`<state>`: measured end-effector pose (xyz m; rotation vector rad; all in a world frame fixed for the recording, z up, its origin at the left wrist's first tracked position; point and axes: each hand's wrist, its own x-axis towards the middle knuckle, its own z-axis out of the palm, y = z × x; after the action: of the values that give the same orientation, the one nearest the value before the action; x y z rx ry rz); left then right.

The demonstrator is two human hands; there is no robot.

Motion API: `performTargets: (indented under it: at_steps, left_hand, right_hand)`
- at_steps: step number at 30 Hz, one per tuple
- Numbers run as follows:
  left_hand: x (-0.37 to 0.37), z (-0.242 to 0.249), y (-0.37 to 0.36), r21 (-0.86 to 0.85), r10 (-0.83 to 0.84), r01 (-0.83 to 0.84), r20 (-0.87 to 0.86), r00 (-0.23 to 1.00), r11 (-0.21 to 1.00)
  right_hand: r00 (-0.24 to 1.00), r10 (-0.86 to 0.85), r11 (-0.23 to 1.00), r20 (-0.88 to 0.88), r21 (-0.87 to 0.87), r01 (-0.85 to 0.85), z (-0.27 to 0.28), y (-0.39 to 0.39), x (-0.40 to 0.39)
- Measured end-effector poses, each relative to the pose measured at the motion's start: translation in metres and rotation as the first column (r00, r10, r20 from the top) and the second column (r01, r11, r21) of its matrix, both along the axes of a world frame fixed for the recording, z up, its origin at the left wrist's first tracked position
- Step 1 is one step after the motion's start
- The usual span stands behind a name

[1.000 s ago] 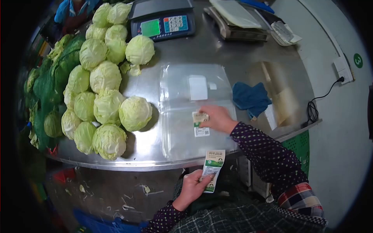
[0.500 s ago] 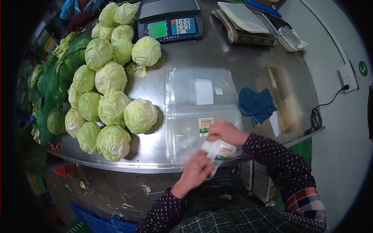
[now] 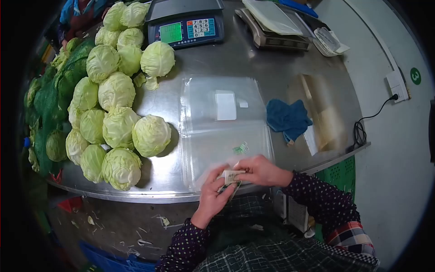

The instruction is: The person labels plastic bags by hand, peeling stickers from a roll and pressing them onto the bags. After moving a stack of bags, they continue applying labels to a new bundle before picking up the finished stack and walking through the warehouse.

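Note:
Close together at the table's front edge, both hands pinch a small beige-and-white printed label strip (image 3: 233, 176). My left hand (image 3: 212, 194) holds its near side, fingers closed and thumb on top. From the right, my right hand (image 3: 262, 171) grips the other end between thumb and fingertips. The strip's lower part hangs partly hidden behind the fingers. Just beyond the hands lie flat clear plastic bags (image 3: 199, 144). A small green-and-white print (image 3: 241, 148) shows on the nearer bags, and a white paper slip (image 3: 225, 105) rests on the farther ones.
Cabbages (image 3: 118, 93) are heaped at left, beside green net sacks (image 3: 54, 93). A digital scale (image 3: 186, 32) stands behind. To the right are a blue cloth (image 3: 288, 119), another scale (image 3: 281, 41) and a white basket (image 3: 325, 45). Part of another person (image 3: 81, 16) shows at upper left.
My hands have come together, the right moving toward me with the labels. The beige-and-green label seen on the bags has given way to a small green-and-white print. The view has shifted slightly.

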<state>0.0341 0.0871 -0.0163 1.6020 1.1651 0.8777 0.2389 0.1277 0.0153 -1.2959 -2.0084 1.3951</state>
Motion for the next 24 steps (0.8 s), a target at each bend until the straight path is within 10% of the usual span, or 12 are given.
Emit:
performTargets:
  at_steps: [6,9,15,17,24]
  left_hand:
    - [-0.002,-0.005,-0.035,-0.488,0.149,-0.078,0.107,0.983,0.869]
    - [-0.006,-0.003,-0.07,-0.636,0.181,-0.034,0.167,0.969,0.771]
    - [-0.002,0.01,-0.08,-0.525,-0.052,0.146,0.19,0.98,0.839]
    - [-0.003,0.011,-0.077,-0.434,-0.05,0.114,0.157,0.986,0.894]
    - [-0.003,0.008,-0.043,-0.267,-0.208,0.24,0.141,0.968,0.934]
  right_hand:
    - [0.996,-0.078,0.916,0.048,0.399,0.053,0.028,0.008,0.0]
    - [0.96,-0.269,0.911,-0.081,0.301,0.281,0.05,0.061,0.002]
    - [0.925,-0.143,0.965,0.353,0.258,0.051,-0.047,0.067,-0.006]
    - [0.834,-0.293,0.866,0.467,0.5,0.023,-0.035,0.062,-0.007]
    - [0.916,-0.012,0.883,0.4,0.435,-0.178,-0.061,0.024,0.005]
